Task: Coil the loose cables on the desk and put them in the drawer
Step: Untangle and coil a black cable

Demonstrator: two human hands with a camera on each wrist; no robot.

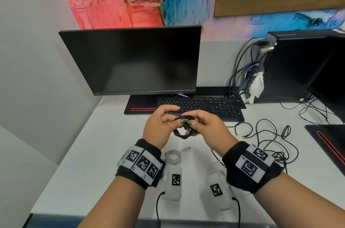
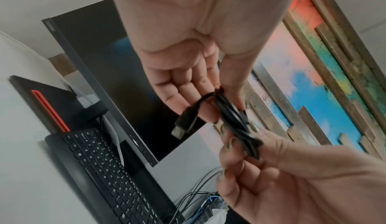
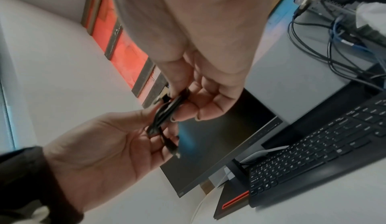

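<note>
Your left hand point(image 1: 158, 127) and right hand point(image 1: 207, 127) both pinch the small coiled black USB cable point(image 1: 183, 130) in the air above the white desk point(image 1: 93, 153), just in front of the black keyboard point(image 1: 201, 107). A coiled white cable point(image 1: 173, 156) lies on the desk below your wrists. Loose thin black cables point(image 1: 270, 138) sprawl tangled to your right, near the black computer tower point(image 1: 298, 63). The dark flat monitor point(image 1: 130, 59) stands behind the keyboard.

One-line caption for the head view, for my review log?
Both hands, left hand and right hand, hold a coiled black cable above the desk, loose cables alongside.
</note>
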